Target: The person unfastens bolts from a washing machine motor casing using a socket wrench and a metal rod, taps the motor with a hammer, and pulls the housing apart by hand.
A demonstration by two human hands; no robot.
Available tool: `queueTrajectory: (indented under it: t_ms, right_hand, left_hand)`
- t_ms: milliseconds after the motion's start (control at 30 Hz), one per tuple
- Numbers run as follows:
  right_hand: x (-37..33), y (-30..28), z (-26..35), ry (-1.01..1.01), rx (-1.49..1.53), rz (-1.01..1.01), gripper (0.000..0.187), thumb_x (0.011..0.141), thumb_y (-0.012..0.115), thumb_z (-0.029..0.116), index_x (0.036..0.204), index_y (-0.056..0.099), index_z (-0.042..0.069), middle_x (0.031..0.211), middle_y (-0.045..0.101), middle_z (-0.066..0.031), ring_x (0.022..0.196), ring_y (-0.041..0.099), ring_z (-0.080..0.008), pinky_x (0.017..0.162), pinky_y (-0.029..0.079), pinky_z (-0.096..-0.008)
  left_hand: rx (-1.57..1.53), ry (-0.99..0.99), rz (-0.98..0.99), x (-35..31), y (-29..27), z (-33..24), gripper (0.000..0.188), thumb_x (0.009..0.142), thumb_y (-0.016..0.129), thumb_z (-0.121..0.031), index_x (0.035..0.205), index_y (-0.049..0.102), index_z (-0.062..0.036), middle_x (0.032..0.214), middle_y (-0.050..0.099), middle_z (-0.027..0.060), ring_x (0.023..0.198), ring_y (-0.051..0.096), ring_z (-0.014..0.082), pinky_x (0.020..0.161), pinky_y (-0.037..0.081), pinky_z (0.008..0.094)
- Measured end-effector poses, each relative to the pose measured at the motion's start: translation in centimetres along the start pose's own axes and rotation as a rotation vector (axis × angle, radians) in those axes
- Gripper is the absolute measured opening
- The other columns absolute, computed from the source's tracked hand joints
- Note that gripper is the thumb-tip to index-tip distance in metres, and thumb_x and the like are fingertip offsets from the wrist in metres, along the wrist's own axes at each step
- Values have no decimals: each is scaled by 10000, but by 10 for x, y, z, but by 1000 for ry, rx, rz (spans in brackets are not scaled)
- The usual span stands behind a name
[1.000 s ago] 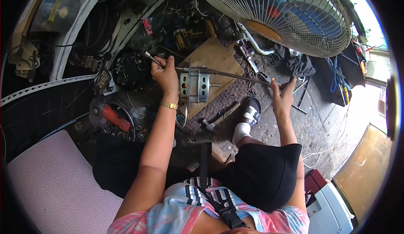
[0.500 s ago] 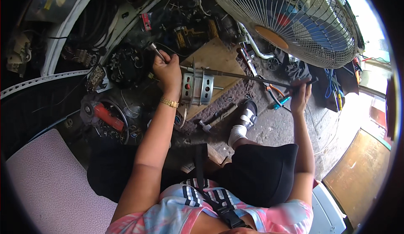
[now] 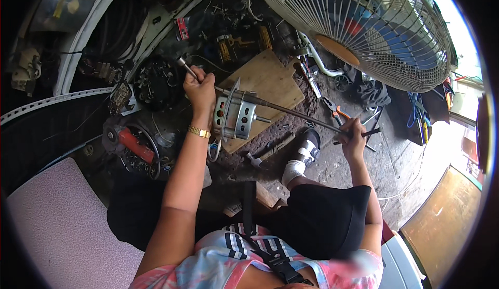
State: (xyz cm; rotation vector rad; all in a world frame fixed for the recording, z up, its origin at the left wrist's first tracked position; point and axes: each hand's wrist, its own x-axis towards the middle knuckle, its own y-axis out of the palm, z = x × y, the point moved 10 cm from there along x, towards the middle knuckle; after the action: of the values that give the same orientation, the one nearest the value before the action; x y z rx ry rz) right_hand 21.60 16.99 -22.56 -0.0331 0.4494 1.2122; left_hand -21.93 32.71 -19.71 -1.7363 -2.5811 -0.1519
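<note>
My left hand (image 3: 199, 88), a gold bracelet at its wrist, closes round a metal socket wrench (image 3: 185, 66), whose socket end sticks out beyond the fingers. Just right of that hand, a silver electric motor (image 3: 228, 116) with slotted housing and a protruding shaft is tilted above the wooden board (image 3: 267, 83). A long dark T-handle wrench (image 3: 296, 113) runs from the motor's far side to my right hand (image 3: 354, 137), which grips it near its crossbar. Whether the two tools join behind the motor I cannot tell.
A large caged fan (image 3: 358, 34) stands at the upper right. Pliers (image 3: 338, 112) and a hammer (image 3: 267, 151) lie on the floor near my sandalled foot (image 3: 306, 151). An angle grinder (image 3: 132, 143) rests at left, with a yellow-black drill (image 3: 226, 47) beyond the board.
The long wrench has tilted, its handle end coming down and nearer with my right hand. My left hand and the motor have shifted slightly left; more of the socket end now shows.
</note>
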Motion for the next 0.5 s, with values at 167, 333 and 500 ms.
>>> queueTrajectory:
  t_ms: [167, 333, 500]
  right_hand:
    - [-9, 0, -1, 228, -30, -80, 399, 958, 439, 374, 692, 480, 79, 501, 357, 13, 369, 297, -81, 357, 189, -233]
    - [-72, -35, -82, 834, 258, -222, 287, 901, 536, 384, 738, 465, 160, 513, 305, 44, 375, 266, -76, 354, 175, -236]
    - [-39, 24, 34, 103, 45, 164, 382, 791, 711, 323, 904, 420, 103, 639, 414, 33, 438, 304, -32, 396, 232, -184]
  left_hand:
    - [16, -51, 22, -1, 7, -11, 334, 715, 517, 152, 649, 318, -109, 635, 337, -49, 572, 329, 38, 521, 293, 190]
    - [139, 112, 145, -18, 56, -23, 306, 748, 544, 108, 664, 332, -96, 648, 371, -40, 596, 365, 37, 558, 323, 197]
    - [30, -61, 141, 4, 27, -10, 321, 733, 557, 118, 662, 338, -105, 655, 371, -54, 604, 367, 34, 560, 329, 194]
